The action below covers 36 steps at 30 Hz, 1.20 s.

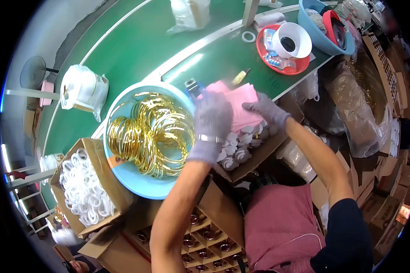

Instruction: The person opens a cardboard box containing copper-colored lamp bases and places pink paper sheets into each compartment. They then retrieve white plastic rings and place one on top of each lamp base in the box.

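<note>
My left hand [210, 119], in a pale grey glove, lies at the left side of a stack of pink sheets [241, 107]. Its fingers are smeared by motion, so their grip cannot be made out. At their tips is a blue and silver tool [193, 87], mostly covered by the hand. My right hand [269, 113], gloved alike, rests at the right edge of the pink sheets, thumb stretched over them and fingers apart. Just below, an open cardboard box holds several white flower-shaped pieces [234, 154]. Beside my left wrist, a light-blue basin [116, 166] holds gold rings [146, 136].
At left, a carton of white rings [84, 189] stands near a wrapped white roll [84, 88]. A yellow-handled knife [240, 76] lies on the green table [136, 54]. Beyond are a red tray [264, 57] with a white bowl [300, 38] and a blue tub [307, 22]. A divided carton [218, 191] sits below.
</note>
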Available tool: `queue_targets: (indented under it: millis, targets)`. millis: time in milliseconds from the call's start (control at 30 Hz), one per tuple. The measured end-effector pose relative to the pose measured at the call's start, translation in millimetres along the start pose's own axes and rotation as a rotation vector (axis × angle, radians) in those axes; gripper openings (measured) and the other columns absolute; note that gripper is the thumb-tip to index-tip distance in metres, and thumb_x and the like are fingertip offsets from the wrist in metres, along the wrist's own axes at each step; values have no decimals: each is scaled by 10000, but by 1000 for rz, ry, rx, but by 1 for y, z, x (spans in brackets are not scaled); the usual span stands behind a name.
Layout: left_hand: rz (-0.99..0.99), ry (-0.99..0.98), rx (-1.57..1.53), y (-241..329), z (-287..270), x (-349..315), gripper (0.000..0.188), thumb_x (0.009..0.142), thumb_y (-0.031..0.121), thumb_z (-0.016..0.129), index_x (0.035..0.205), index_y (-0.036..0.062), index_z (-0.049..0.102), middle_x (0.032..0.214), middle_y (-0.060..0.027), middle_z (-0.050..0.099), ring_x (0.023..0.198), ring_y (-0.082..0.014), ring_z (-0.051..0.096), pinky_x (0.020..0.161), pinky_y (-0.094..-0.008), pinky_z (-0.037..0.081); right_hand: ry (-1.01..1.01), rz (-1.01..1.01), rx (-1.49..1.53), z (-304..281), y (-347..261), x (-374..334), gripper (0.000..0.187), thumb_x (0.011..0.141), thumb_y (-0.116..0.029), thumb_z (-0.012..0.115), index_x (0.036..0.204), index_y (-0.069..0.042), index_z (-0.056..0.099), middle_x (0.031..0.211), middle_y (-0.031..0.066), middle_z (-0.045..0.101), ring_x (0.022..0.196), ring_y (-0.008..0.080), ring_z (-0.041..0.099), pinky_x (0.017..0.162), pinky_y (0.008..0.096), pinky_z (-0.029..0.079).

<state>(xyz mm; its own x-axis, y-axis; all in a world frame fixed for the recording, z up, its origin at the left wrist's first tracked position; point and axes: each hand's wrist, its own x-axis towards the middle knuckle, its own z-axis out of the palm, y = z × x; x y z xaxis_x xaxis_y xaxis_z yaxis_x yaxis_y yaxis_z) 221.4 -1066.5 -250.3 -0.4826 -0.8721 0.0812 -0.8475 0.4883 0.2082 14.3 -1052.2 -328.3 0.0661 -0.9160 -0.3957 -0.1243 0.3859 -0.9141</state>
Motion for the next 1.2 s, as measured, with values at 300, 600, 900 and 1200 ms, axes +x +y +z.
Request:
queue_targets:
  millis: [300,600,900,1200]
  targets:
    - [-217,-613,542,-34,55,65,691,695,470,734,1243,69,607,1300,-209,515,1227,-328,468,998,-548,333,94,-86,-154,-8,27,1,813,798,-203,728,1436,46,290,1411,244,425,1292,289,448,1060,326,368]
    - [50,-821,203,-81,27,110,373,704,358,725,979,107,743,969,-133,701,952,-342,629,904,-404,451,30,-54,-194,-7,5,8,785,753,-231,728,1394,36,361,1392,271,433,1309,359,421,1076,358,347]
    - [-63,-743,111,-82,50,103,403,772,400,657,1005,76,718,995,-169,677,945,-341,641,841,-413,492,-15,64,-463,53,-12,51,714,736,-297,682,1319,19,417,1187,262,572,1139,387,557,961,403,450]
    - [-26,-271,599,-4,18,46,287,833,340,609,939,92,708,972,-71,646,1065,-230,544,1049,-438,268,172,-327,-803,-17,15,-53,427,795,-237,672,1143,-26,541,970,189,600,834,314,617,757,411,504]
